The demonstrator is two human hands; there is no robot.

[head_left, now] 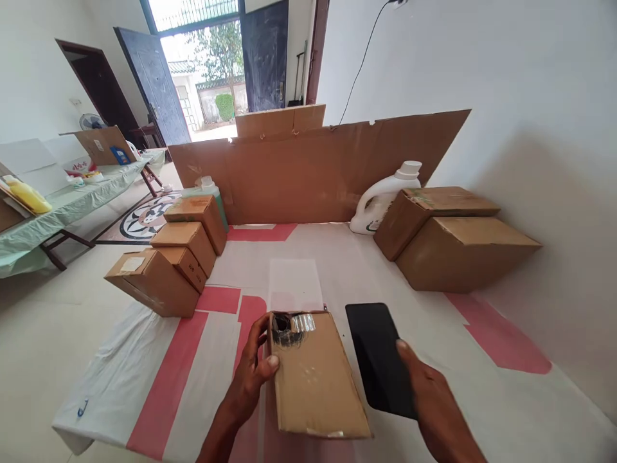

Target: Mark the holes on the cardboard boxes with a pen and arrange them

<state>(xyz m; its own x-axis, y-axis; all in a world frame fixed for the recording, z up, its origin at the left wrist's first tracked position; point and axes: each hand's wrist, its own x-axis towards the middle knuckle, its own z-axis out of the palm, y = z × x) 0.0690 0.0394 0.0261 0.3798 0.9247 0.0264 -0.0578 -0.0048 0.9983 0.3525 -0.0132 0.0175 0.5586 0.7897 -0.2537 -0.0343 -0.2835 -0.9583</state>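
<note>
A brown cardboard box (321, 386) lies in front of me, with a dark hole and shiny clear tape at its far left corner. My left hand (253, 366) grips its left side, the thumb on the top edge and the fingers along the side. To the right of the box, my right hand (427, 386) holds a black smartphone (378, 360) by its right edge, the dark screen facing up. Most of the right fingers are hidden beneath the phone. Just beyond the box is a white sheet of paper (295, 280) on the tablecloth.
Several cardboard boxes (166, 283) line the table's left side, beside a green-tinted jug (207, 186). On the right are more boxes (467, 251) and a white detergent bottle (380, 202). A cardboard panel (294, 177) stands across the back. A blue clip-like item (83, 408) lies near the left corner.
</note>
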